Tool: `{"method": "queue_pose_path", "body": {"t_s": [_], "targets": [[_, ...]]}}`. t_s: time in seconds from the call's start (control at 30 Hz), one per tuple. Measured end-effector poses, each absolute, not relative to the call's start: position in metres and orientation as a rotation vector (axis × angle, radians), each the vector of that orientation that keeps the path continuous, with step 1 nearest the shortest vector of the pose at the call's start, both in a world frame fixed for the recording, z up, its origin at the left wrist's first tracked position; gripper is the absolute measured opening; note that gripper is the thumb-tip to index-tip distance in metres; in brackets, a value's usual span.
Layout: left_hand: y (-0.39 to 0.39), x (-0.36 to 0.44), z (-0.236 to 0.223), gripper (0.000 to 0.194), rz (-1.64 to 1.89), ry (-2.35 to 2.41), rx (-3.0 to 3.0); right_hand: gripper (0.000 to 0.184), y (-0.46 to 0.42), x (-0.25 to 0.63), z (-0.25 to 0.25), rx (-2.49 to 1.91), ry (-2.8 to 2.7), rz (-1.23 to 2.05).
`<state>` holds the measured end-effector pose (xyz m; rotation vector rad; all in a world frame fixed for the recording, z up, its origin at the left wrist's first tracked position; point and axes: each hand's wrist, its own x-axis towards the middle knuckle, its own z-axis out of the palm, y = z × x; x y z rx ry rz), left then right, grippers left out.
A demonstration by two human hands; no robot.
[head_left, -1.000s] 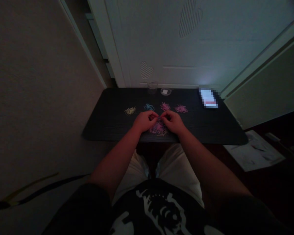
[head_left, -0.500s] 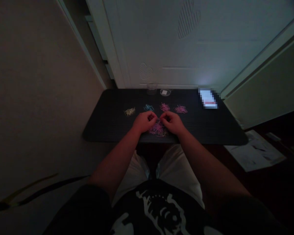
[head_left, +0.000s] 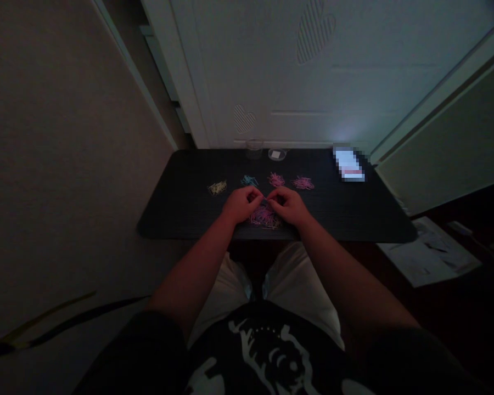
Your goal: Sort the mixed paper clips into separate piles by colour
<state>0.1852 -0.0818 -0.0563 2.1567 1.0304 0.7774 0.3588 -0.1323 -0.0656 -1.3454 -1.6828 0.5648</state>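
Over the near part of the dark table [head_left: 168, 203], my left hand [head_left: 243, 203] and my right hand [head_left: 286, 202] meet almost fingertip to fingertip, each closed in a pinch. Something thin and pale seems to run between the fingertips, too small to make out. Just below them lies a mixed pile of thin purple, pink and pale pieces [head_left: 265, 217], partly covered by both hands. Beyond the hands, a row holds a yellowish pile [head_left: 218, 187], a blue pile [head_left: 249, 180], a pink pile [head_left: 276, 179] and another pink pile [head_left: 303, 182] of similar pieces.
At the table's back edge stand a clear round container [head_left: 254, 149] and a clear round lid [head_left: 276, 154] with a white square. A lit phone [head_left: 349, 164], blurred out, lies at the back right. A white door [head_left: 267, 66] rises behind. Papers [head_left: 432, 252] lie on the right.
The hands stay pinched over the mixed pile, with only a slight shift of the fingers. The whole view has moved very slightly; the piles look the same.
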Motion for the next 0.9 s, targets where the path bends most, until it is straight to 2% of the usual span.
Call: {"method": "queue_pose_path", "body": {"t_s": [0.9], "targets": [[-0.0813,0.1846,-0.0554,0.025,0.758,0.986,2.249,0.013,-0.13,0.3594,-0.067,-1.382,-1.567,0.589]]}}
